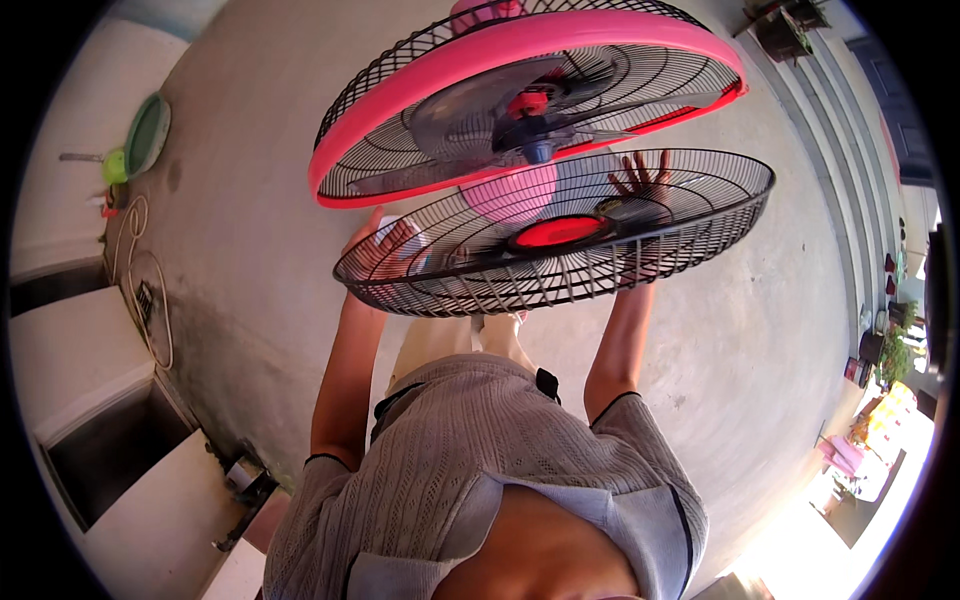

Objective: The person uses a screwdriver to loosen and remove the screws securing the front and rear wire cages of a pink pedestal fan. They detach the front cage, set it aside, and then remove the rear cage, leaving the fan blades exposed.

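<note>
Both arms are raised. The left hand (392,243) and right hand (640,180) hold the round black wire fan grille (560,270), fingers grasping its rim. The pink-rimmed fan (520,100) stays just behind.

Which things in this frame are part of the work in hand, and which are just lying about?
In hand: black front grille, held by left hand and right hand; pink fan head with blades.
Lying about: green basin, coiled hose, potted plants.

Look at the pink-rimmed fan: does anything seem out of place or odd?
Yes. The black wire front guard with a red centre cap is off the pink-rimmed fan head, leaving the blades exposed. The left hand and right hand hold it just below.
</note>
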`<action>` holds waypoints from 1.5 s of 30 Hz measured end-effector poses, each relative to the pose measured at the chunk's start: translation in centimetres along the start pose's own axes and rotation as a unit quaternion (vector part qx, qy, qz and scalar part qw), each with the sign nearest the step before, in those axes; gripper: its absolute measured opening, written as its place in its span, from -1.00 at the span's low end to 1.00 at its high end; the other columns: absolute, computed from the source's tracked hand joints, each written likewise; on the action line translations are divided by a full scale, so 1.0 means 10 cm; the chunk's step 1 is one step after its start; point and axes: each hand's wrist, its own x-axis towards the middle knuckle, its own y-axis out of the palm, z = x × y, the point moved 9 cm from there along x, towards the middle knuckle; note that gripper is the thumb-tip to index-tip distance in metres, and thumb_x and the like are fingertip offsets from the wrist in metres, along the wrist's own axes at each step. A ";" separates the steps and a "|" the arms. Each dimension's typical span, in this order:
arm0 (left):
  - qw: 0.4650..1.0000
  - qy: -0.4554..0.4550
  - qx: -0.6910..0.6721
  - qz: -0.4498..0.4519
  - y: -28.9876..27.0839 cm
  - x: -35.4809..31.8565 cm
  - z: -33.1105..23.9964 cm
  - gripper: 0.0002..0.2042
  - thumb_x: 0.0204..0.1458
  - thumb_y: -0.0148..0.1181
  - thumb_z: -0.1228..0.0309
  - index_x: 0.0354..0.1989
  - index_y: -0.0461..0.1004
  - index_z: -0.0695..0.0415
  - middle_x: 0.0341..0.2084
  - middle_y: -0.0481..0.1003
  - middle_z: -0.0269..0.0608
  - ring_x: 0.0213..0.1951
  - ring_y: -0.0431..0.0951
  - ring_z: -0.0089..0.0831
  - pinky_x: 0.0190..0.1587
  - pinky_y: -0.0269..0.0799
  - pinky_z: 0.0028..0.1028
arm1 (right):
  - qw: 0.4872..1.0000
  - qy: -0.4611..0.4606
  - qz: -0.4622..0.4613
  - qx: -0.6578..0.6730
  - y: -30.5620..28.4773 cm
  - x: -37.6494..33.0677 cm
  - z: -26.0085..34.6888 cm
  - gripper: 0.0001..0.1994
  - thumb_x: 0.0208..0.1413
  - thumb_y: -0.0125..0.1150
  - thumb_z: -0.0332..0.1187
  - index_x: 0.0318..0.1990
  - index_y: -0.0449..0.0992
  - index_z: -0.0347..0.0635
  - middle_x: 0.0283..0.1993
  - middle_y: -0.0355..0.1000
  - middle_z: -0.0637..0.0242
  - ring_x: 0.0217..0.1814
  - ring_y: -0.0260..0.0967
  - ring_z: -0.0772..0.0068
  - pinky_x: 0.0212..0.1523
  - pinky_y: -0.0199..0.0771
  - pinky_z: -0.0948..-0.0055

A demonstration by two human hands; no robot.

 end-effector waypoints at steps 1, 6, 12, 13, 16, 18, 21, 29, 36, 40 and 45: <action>0.997 -0.058 -0.042 0.033 -0.22 0.16 0.08 -0.51 0.25 -0.21 0.10 0.13 0.32 0.25 -0.10 0.50 0.06 0.03 0.46 -0.10 0.12 0.25 0.12 | 0.997 0.011 -0.055 -0.047 0.10 -0.07 0.01 -0.39 0.24 -0.06 0.07 0.41 -0.01 0.28 0.30 0.15 0.15 0.30 0.14 0.12 0.07 0.40 -0.09; 0.990 -0.132 -0.037 -0.020 -0.14 -0.04 0.24 -0.40 0.14 -0.19 -0.13 0.13 0.33 0.11 0.16 0.32 -0.01 0.27 0.18 -0.02 0.22 -0.03 0.29 | 0.990 -0.024 -0.109 -0.083 -0.19 -0.11 -0.02 -0.58 0.29 0.01 -0.10 0.21 0.31 -0.09 0.02 0.43 0.31 0.03 0.38 0.35 -0.03 0.41 0.37; 0.987 -0.139 0.053 -0.068 0.23 -0.24 0.08 -0.40 0.09 -0.14 -0.15 0.13 0.32 0.06 0.24 0.22 0.00 0.32 0.11 -0.01 0.22 -0.11 0.35 | 0.978 -0.059 -0.186 -0.079 0.00 -0.20 0.05 -0.72 0.33 -0.04 -0.17 -0.09 0.46 -0.19 -0.23 0.42 0.51 -0.24 0.29 0.67 -0.20 0.32 0.60; 0.985 -0.144 0.059 -0.078 0.32 -0.28 0.06 -0.37 0.09 -0.14 -0.16 0.14 0.31 0.10 0.25 0.20 0.03 0.32 0.10 0.02 0.22 -0.12 0.35 | 0.974 -0.081 -0.188 -0.093 -0.06 -0.17 0.02 -0.72 0.33 -0.04 -0.16 -0.10 0.46 -0.16 -0.24 0.41 0.52 -0.26 0.28 0.68 -0.20 0.30 0.60; 0.981 -0.165 0.065 -0.074 0.40 -0.27 0.00 -0.31 0.08 -0.14 -0.17 0.19 0.26 0.17 0.24 0.20 0.12 0.30 0.12 0.06 0.23 -0.10 0.33 | 0.964 -0.050 -0.214 -0.148 -0.17 -0.14 -0.09 -0.69 0.32 -0.06 -0.09 -0.13 0.48 -0.12 -0.31 0.40 0.56 -0.35 0.23 0.70 -0.31 0.26 0.57; 0.979 -0.189 0.042 -0.070 0.44 -0.27 -0.03 -0.31 0.08 -0.13 -0.15 0.19 0.25 0.19 0.22 0.21 0.12 0.29 0.12 0.07 0.24 -0.09 0.32 | 0.956 -0.064 -0.221 -0.180 -0.13 -0.08 -0.11 -0.67 0.31 -0.06 -0.07 -0.13 0.49 -0.12 -0.33 0.40 0.55 -0.37 0.22 0.70 -0.36 0.26 0.54; 0.970 -0.215 0.029 -0.113 0.42 -0.33 -0.08 -0.28 0.05 -0.13 -0.19 0.24 0.22 0.12 0.25 0.20 0.03 0.34 0.07 -0.01 0.26 -0.18 0.32 | 0.954 -0.070 -0.225 -0.187 -0.03 -0.08 -0.11 -0.61 0.29 -0.06 -0.21 0.03 0.48 -0.39 -0.27 0.49 0.30 -0.25 0.32 0.57 -0.20 0.37 0.44; 0.969 -0.197 0.038 -0.145 0.42 -0.37 -0.15 -0.26 0.05 -0.13 -0.19 0.28 0.16 0.13 0.28 0.15 0.08 0.34 0.05 0.03 0.28 -0.20 0.30 | 0.961 -0.088 -0.226 -0.136 -0.07 0.07 -0.22 -0.69 0.31 -0.08 -0.21 -0.11 0.47 -0.27 -0.31 0.40 0.42 -0.38 0.34 0.59 -0.40 0.46 0.45; 0.971 -0.184 0.050 -0.142 0.58 -0.31 -0.14 -0.23 0.05 -0.15 -0.21 0.32 0.13 0.11 0.30 0.13 0.03 0.36 0.04 -0.01 0.30 -0.24 0.25 | 0.960 -0.086 -0.217 -0.155 -0.05 0.14 -0.13 -0.67 0.31 -0.07 -0.21 -0.03 0.47 -0.29 -0.26 0.43 0.38 -0.34 0.36 0.58 -0.41 0.44 0.47; 0.976 -0.165 0.058 -0.129 0.62 -0.29 -0.15 -0.30 0.13 -0.13 -0.08 0.26 0.15 0.26 0.24 0.12 0.15 0.32 0.01 0.06 0.30 -0.14 0.29 | 0.963 -0.084 -0.218 -0.134 0.00 0.14 -0.11 -0.66 0.31 -0.07 -0.21 0.01 0.46 -0.28 -0.21 0.45 0.37 -0.27 0.36 0.54 -0.36 0.46 0.42; 0.975 -0.165 0.056 -0.139 0.52 -0.22 -0.18 -0.27 0.10 -0.19 -0.18 0.30 0.14 0.14 0.29 0.14 0.05 0.34 0.06 -0.01 0.32 -0.20 0.19 | 0.969 -0.076 -0.202 -0.117 0.01 0.22 -0.17 -0.66 0.33 -0.10 -0.22 0.01 0.46 -0.29 -0.18 0.45 0.37 -0.20 0.36 0.52 -0.29 0.48 0.33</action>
